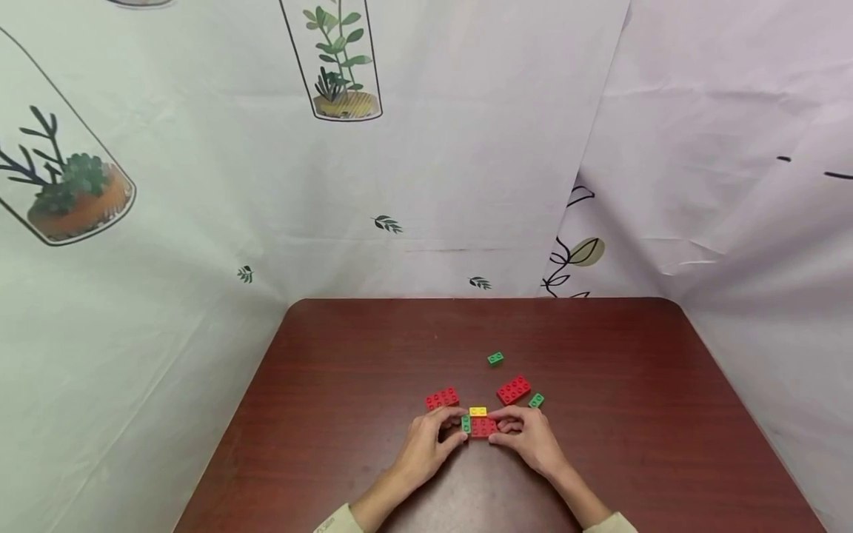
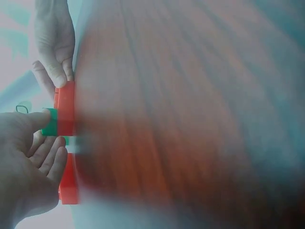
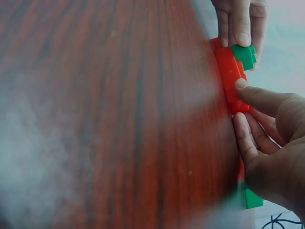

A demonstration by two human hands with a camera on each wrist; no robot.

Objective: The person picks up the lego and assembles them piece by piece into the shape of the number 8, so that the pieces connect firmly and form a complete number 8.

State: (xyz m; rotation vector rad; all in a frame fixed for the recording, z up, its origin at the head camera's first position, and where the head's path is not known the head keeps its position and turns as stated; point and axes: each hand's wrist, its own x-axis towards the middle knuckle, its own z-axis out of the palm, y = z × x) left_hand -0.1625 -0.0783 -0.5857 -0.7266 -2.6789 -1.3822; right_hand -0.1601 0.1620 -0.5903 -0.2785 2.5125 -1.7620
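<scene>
A red brick [image 1: 483, 427] lies on the table between both hands, with a small green brick [image 1: 466, 424] on its left end. The small yellow brick [image 1: 477, 411] is at its far edge; whether it is joined on cannot be told. My left hand [image 1: 426, 442] pinches the left end, its thumb against the green brick [image 2: 50, 122] in the left wrist view. With thumb and fingers my right hand [image 1: 535, 438] grips the right end of the red brick [image 3: 230, 78]. The yellow brick does not show in either wrist view.
A second red brick [image 1: 442, 398] lies just beyond the left hand. Past the right hand are another red brick [image 1: 513, 390] and a small green brick [image 1: 536, 400]. Farther back lies one more green brick [image 1: 495, 359]. Printed cloth [image 1: 433, 185] hangs around the brown table [image 1: 360, 348].
</scene>
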